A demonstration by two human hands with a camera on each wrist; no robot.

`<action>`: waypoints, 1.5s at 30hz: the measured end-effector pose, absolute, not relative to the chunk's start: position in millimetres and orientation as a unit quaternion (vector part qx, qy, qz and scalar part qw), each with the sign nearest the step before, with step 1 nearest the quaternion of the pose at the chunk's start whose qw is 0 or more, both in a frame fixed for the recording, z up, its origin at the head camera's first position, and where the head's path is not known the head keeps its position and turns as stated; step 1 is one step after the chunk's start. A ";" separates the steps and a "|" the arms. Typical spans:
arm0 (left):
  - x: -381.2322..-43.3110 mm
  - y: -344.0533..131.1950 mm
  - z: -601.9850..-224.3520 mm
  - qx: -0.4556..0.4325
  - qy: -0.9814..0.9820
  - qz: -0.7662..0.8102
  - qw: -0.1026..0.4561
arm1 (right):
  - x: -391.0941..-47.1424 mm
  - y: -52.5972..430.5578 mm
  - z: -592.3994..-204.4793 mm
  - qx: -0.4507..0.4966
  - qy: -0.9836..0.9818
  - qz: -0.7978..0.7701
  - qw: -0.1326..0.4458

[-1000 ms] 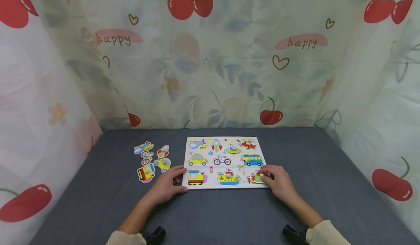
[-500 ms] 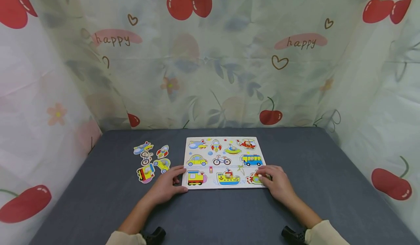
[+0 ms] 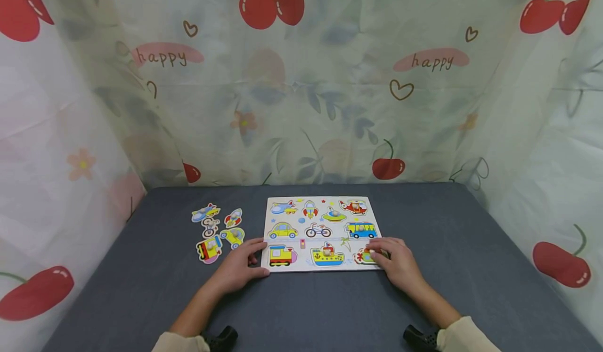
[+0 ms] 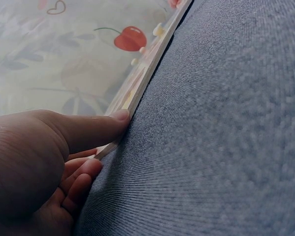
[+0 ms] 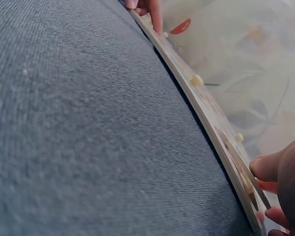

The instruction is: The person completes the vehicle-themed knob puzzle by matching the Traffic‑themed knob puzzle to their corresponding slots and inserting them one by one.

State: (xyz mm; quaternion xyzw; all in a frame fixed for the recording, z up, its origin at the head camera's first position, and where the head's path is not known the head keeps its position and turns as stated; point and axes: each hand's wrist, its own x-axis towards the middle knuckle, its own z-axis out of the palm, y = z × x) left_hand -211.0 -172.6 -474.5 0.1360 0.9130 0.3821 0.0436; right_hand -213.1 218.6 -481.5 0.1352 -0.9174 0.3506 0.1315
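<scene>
A white puzzle board (image 3: 303,260) with printed vehicles lies on the dark cloth. My left hand (image 3: 237,268) holds its near left corner, with the thumb (image 4: 108,125) at the front edge and the other fingers around the side. Above the lower right picture, my right hand (image 3: 400,263) pinches a green and red puzzle piece (image 3: 364,257), partly covered by the fingers. In the right wrist view this piece (image 5: 245,169) sits tilted, one end raised off the board. Knobbed pieces, such as the ship (image 3: 328,255) and the bus (image 3: 363,230), sit in the board.
Left of the board lie several loose puzzle pieces: an airplane (image 3: 205,212), a rocket (image 3: 233,218), a bicycle (image 3: 210,227), a car (image 3: 233,237) and a train (image 3: 209,249). A printed curtain (image 3: 301,106) closes off the table's back and sides.
My right hand and the green and red piece have shifted very slightly left over the board. The left hand and the loose pieces look unchanged.
</scene>
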 end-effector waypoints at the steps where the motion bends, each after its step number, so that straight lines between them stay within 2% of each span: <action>1: -211.2 -172.7 -474.8 0.136 0.913 0.382 0.043 | -212.8 218.0 -481.6 0.137 -0.916 0.352 0.132; 22: -210.1 -173.7 -475.6 0.134 0.916 0.377 0.042 | -214.2 213.4 -485.7 0.172 -0.921 0.314 0.152; 30: -211.8 -173.3 -476.2 0.130 0.918 0.372 0.042 | -218.0 215.9 -477.3 0.143 -0.930 0.321 0.112; 38: -211.6 -173.7 -476.6 0.128 0.917 0.375 0.041 | -231.7 222.4 -469.4 0.110 -0.929 0.335 0.115; 45: -211.4 -173.4 -476.1 0.127 0.920 0.369 0.042 | -247.8 228.9 -475.4 0.090 -0.937 0.326 0.087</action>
